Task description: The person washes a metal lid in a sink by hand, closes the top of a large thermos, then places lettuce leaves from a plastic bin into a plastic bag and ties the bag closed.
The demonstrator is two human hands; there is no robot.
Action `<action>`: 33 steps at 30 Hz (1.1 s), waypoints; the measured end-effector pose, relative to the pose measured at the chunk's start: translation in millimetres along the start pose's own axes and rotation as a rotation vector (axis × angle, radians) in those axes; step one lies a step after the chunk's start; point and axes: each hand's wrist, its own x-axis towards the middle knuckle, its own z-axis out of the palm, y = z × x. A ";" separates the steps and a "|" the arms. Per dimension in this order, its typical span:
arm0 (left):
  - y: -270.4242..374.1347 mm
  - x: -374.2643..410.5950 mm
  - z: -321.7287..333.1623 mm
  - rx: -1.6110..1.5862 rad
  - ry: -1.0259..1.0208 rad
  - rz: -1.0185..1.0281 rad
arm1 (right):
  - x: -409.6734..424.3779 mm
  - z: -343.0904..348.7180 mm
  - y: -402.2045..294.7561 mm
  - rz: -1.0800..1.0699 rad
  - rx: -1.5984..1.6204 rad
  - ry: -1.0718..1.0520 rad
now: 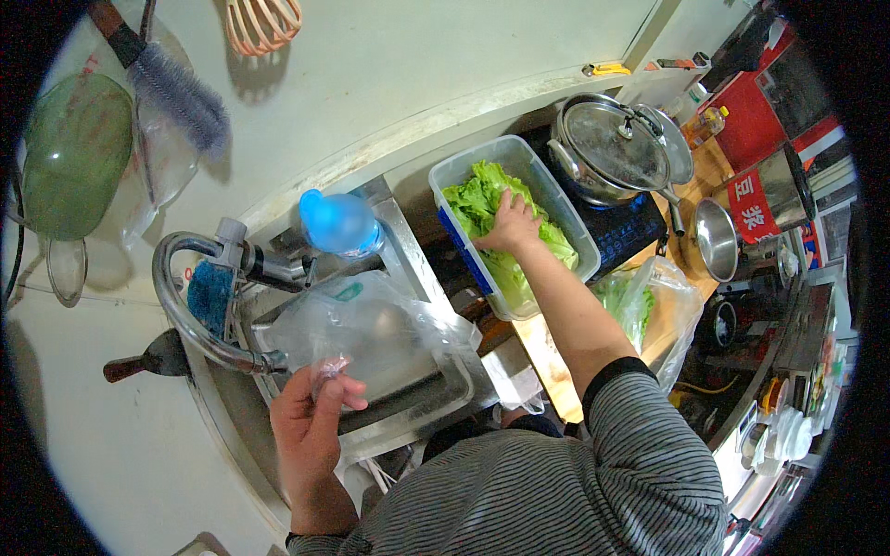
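Note:
My left hand (pixel 316 406) pinches the gathered edge of a clear plastic bag (pixel 348 320), which spreads over the sink (pixel 445 389) below the curved faucet (pixel 170 278). With fingers spread, my right hand (pixel 511 226) rests on green lettuce leaves (pixel 563 250) inside a clear plastic container (pixel 518 142) with a blue clip side. Whether its fingers grip a leaf cannot be told. Another clear plastic bag (pixel 685 299), with some green leaves in it, lies on the wooden counter right of my right forearm.
A blue-capped bottle (pixel 341 222) stands behind the sink. A lidded steel pot (pixel 612 146) sits on a black induction cooktop (pixel 626 236), its handle reaching over the counter. Beyond are a steel bowl (pixel 716 240) and an oil bottle (pixel 706 125). A bristle brush (pixel 177 97) hangs on the wall.

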 end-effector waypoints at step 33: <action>-31.1 -8.2 17.2 -0.075 0.051 -0.121 | 1.0 40.7 -9.5 -0.080 0.016 0.239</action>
